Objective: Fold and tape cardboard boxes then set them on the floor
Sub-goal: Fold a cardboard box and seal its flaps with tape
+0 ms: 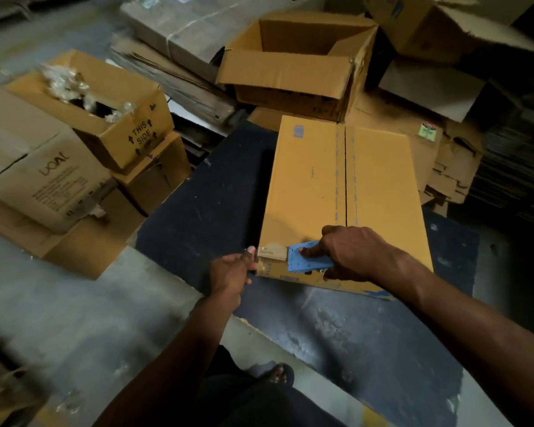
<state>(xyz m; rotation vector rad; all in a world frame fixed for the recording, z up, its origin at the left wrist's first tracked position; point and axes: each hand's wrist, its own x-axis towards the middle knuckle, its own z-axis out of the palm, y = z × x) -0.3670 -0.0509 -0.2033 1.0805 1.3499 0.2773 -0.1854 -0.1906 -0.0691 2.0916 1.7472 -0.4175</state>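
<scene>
- Cardboard box (342,195): flaps folded shut, lying on the dark counter (204,204), right of centre.
- Right hand (349,254): grips the blue tape dispenser (305,259) at the box's near edge.
- Left hand (232,272): pinches the tape end (272,251) at the near-left corner.
- Handling: probably empty, light, stiff-walled; best lifted by opposite sides.

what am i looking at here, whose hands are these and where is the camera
There is no machine here. The single picture comes from a camera worn on a person's head, looking down at their own two bare hands. A closed cardboard box lies on a dark mat. The right hand holds a blue tape dispenser against the box's near edge. The left hand pinches the end of the tape at the box's corner. More boxes are piled around, one open box just behind.
</scene>
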